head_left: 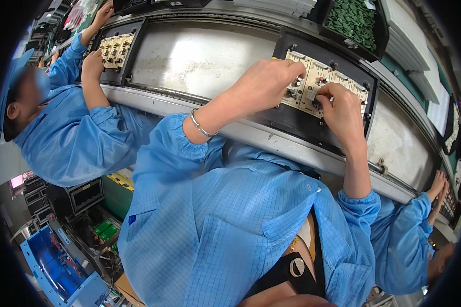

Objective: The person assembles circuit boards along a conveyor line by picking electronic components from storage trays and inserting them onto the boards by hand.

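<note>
A tan circuit board panel [312, 77] lies in a black carrier frame [261, 116] on the conveyor. Small upright components stand on the panel. My left hand [271, 84] reaches over its left part, fingers pinched close to a few components; what is between the fingertips is hidden. Over the middle of the panel my right hand [340, 110] is closed, thumb and forefinger pinched around a small dark component [316, 103] at the board's surface. A metal bangle [200, 124] circles my left wrist.
A black bin [351, 23] of small green parts stands behind the carrier, beside stacked white trays [404, 36]. To the left a co-worker [77, 117] handles another board panel [116, 51]. Another co-worker's sleeve [402, 245] is at right. A metal rail [271, 137] runs along the conveyor's near side.
</note>
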Demonstrator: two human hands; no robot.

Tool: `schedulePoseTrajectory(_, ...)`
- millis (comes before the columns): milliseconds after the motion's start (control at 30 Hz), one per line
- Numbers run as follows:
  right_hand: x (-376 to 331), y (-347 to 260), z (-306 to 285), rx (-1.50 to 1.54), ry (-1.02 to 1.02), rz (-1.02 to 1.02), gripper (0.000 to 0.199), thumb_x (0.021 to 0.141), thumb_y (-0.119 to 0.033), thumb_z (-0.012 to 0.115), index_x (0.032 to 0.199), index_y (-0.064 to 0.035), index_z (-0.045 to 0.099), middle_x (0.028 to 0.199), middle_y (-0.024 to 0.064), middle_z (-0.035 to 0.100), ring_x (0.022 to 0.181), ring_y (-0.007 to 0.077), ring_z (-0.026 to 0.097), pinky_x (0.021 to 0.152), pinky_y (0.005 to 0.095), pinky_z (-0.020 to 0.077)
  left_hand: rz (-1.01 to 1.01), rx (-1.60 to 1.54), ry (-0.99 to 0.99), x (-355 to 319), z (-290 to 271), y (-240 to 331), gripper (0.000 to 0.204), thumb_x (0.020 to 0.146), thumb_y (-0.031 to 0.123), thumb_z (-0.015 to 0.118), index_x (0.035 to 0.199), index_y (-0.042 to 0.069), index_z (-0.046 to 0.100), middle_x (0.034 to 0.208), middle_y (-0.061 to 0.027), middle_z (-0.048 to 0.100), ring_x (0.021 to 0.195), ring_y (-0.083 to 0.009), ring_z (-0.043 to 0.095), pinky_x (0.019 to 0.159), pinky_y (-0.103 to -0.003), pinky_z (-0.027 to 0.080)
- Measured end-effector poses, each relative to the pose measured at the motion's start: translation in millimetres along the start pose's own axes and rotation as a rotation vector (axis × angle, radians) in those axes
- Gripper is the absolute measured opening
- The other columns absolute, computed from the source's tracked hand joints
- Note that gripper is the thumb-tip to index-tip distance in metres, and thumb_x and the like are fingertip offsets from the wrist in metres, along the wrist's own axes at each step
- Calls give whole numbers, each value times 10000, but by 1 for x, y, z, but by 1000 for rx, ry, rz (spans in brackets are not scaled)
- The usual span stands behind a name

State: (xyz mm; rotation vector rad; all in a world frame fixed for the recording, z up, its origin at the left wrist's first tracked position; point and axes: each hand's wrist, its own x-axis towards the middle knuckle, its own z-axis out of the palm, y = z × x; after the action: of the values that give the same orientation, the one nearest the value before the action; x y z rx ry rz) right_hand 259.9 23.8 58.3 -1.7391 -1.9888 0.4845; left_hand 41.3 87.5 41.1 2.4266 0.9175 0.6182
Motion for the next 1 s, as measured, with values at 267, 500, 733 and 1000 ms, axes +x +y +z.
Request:
schedulePoseTrajectory(267, -4, 0, 3, -53, 11, -28, 106, 853, 1, 699, 952, 26, 727, 901, 187, 730, 785, 339, 714, 737, 414, 545, 25, 22, 13, 1, 3, 1, 428, 781, -85, 676, 1170, 69, 588, 1010, -160, 707, 981, -386, 688, 815, -484, 548)
schedulePoseTrajectory(500, -1, -2, -7, 56, -78, 82, 174, 854, 36, 657, 1009, 15, 731, 889, 110, 739, 781, 225, 691, 754, 358, 539, 48, -13, 1, 4, 2, -3, 431, 760, -76, 684, 1156, 61, 587, 1019, -172, 694, 955, -390, 686, 795, -488, 551)
schedulePoseTrajectory(733, 12, 21, -7, 784, -85, 122, 380, 903, 129, 548, 1266, 29, 599, 1179, 100, 671, 1051, 169, 669, 929, 315, 554, 43, -59, -25, 3, 8, -6, 362, 765, -62, 703, 1095, 43, 598, 1040, -158, 693, 964, -390, 688, 800, -482, 556)
schedulePoseTrajectory(1000, 11, -5, -3, 815, -51, 340, 300, 943, 82, 628, 1233, 12, 601, 1013, 66, 718, 924, 120, 703, 805, 237, 574, 70, -28, 7, -1, 7, -10, 330, 766, -58, 707, 1065, 38, 605, 1048, -147, 695, 961, -399, 686, 790, -487, 558)
